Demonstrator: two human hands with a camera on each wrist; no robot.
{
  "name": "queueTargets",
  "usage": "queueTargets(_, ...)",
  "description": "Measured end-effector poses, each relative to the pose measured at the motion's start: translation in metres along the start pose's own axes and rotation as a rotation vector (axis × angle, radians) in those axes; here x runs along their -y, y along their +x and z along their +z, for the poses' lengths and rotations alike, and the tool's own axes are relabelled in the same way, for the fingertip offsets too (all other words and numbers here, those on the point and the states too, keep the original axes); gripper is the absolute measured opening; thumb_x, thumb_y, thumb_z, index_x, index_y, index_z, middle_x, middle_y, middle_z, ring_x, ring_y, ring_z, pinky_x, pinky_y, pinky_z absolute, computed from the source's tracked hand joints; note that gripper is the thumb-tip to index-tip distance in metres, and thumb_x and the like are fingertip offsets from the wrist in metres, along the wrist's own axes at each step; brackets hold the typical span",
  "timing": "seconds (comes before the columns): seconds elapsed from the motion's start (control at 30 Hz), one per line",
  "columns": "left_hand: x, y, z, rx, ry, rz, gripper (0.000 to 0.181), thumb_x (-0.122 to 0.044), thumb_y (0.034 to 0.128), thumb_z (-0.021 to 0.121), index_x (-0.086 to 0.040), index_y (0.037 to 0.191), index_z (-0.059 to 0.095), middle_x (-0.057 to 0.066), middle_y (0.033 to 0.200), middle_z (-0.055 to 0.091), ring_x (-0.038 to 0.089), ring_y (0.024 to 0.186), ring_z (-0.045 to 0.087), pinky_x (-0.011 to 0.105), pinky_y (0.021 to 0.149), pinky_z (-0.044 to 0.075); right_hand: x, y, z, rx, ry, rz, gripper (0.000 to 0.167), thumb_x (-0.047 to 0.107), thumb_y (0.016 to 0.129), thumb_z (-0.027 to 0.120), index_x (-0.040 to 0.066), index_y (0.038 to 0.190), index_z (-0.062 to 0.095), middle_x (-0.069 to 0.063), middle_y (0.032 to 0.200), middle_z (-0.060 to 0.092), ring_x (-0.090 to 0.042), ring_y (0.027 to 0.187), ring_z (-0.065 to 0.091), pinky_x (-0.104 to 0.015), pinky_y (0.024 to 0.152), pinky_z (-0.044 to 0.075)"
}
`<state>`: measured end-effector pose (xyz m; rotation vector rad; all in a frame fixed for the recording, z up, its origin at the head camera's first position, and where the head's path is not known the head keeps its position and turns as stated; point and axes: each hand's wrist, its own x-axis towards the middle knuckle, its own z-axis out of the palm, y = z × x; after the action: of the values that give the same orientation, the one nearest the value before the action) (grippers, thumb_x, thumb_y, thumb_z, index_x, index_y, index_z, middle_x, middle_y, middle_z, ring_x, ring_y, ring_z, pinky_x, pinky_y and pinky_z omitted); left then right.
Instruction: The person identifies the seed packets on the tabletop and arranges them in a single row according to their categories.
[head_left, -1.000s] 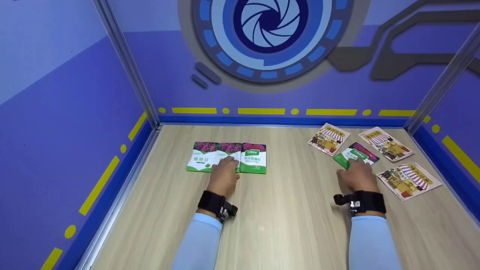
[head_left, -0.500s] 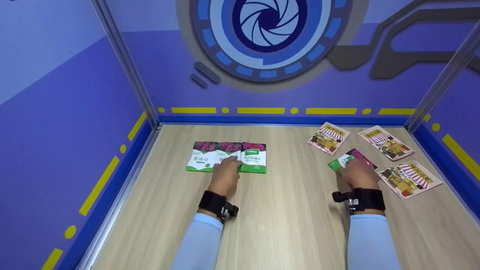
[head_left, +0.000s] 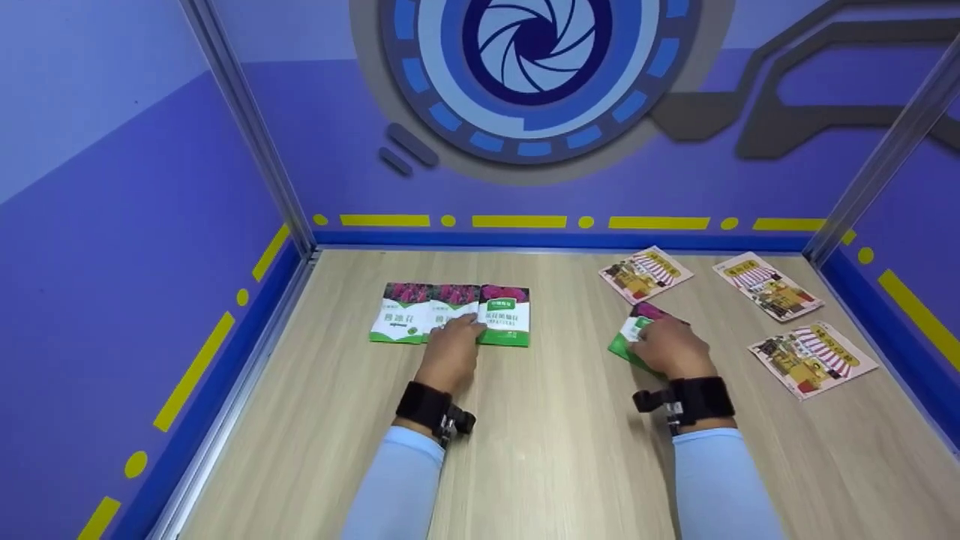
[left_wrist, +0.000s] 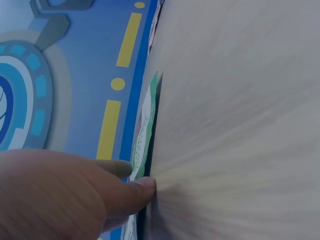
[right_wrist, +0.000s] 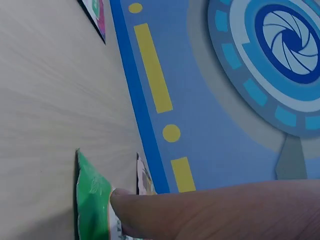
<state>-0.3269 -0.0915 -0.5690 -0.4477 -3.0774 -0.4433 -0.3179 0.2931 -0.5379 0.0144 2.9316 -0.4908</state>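
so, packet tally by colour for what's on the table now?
Green-and-white packets: 4 (3 overlapping or abutting in a row, 1 partly covered by the right hand)
Pink packets with striped awnings: 3
Total: 7

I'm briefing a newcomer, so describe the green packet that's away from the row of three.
On the right half of the tabletop, find the leftmost of three pink packets. Just nearer the viewer is the slanted green packet; its green bottom distinguishes it from their pink borders.
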Motion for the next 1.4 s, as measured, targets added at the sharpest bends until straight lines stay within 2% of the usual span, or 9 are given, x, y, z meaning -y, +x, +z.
queueTargets(0.2,0.001,0.0,-0.002,-0.002,0.006,0.044,0.048,-0.001,0.0963,0.062,-0.013,0.142,0.058,0.007,0.154,0.045,0.028,0.14,0.043,0.045,0.115,0.036,0.023,0.005,0.014,-0.017,-0.04,-0.071,0.04,0.036,0.095,0.067,0.006,0.121,0.072,-0.017,0.116,0.067,-0.033,0.097,0.059,-0.067,0.074,0.048)
queueTargets(0.37,0.0,0.0,-0.002,-0.026,0.032,0.082,0.044,0.001,0.0955,0.062,-0.013,0.137,0.063,0.007,0.15,0.049,0.027,0.136,0.047,0.043,0.113,0.038,0.042,0.003,0.024,-0.052,-0.071,-0.102,0.042,0.035,0.095,0.069,0.004,0.122,0.07,-0.019,0.118,0.067,-0.034,0.101,0.06,-0.077,0.083,0.043)
queueTargets(0.57,-0.002,0.001,0.0,-0.043,0.037,0.103,0.039,0.0,0.0945,0.064,-0.011,0.132,0.067,0.009,0.146,0.054,0.026,0.135,0.049,0.044,0.112,0.04,0.06,-0.001,0.029,-0.069,-0.118,-0.159,0.038,0.034,0.091,0.075,0.004,0.114,0.073,-0.013,0.107,0.07,-0.028,0.088,0.06,-0.069,0.079,0.048)
queueTargets(0.67,-0.002,0.001,0.0,-0.038,0.044,0.098,0.04,-0.001,0.0956,0.063,-0.013,0.133,0.066,0.008,0.147,0.054,0.026,0.136,0.048,0.046,0.111,0.04,0.066,-0.003,0.03,-0.062,-0.127,-0.224,0.036,0.031,0.087,0.078,0.005,0.112,0.074,-0.01,0.105,0.071,-0.027,0.087,0.061,-0.063,0.074,0.051)
queueTargets(0.83,-0.004,0.001,-0.001,-0.026,0.063,0.101,0.04,0.0,0.0961,0.062,-0.015,0.134,0.066,0.006,0.147,0.054,0.026,0.136,0.048,0.049,0.11,0.041,0.076,-0.002,0.036,-0.057,-0.12,-0.311,0.041,0.026,0.084,0.08,0.007,0.119,0.074,-0.011,0.118,0.069,-0.029,0.102,0.062,-0.061,0.079,0.053)
queueTargets(1.07,-0.008,0.002,0.0,-0.004,0.072,0.088,0.048,0.005,0.0906,0.067,-0.016,0.134,0.066,0.005,0.147,0.054,0.026,0.136,0.048,0.05,0.109,0.041,0.082,0.012,0.055,-0.142,-0.134,-0.318,0.04,0.021,0.091,0.074,0.011,0.13,0.069,-0.016,0.135,0.059,-0.037,0.123,0.054,-0.064,0.092,0.048)
queueTargets(1.27,-0.012,0.002,-0.001,0.0,0.07,0.082,0.048,0.003,0.0906,0.066,-0.017,0.134,0.066,0.005,0.147,0.053,0.025,0.136,0.048,0.053,0.108,0.041,0.082,0.018,0.063,-0.141,-0.069,-0.365,0.043,0.022,0.094,0.072,0.012,0.135,0.065,-0.013,0.14,0.058,-0.034,0.133,0.05,-0.055,0.105,0.044)
queueTargets(1.4,-0.013,0.002,-0.001,0.003,0.079,0.08,0.051,0.006,0.0883,0.066,-0.019,0.133,0.067,0.004,0.149,0.051,0.024,0.138,0.045,0.057,0.109,0.039,0.083,0.019,0.064,-0.137,-0.066,-0.367,0.045,0.025,0.094,0.071,0.014,0.137,0.064,-0.01,0.144,0.056,-0.034,0.135,0.047,-0.062,0.103,0.042)
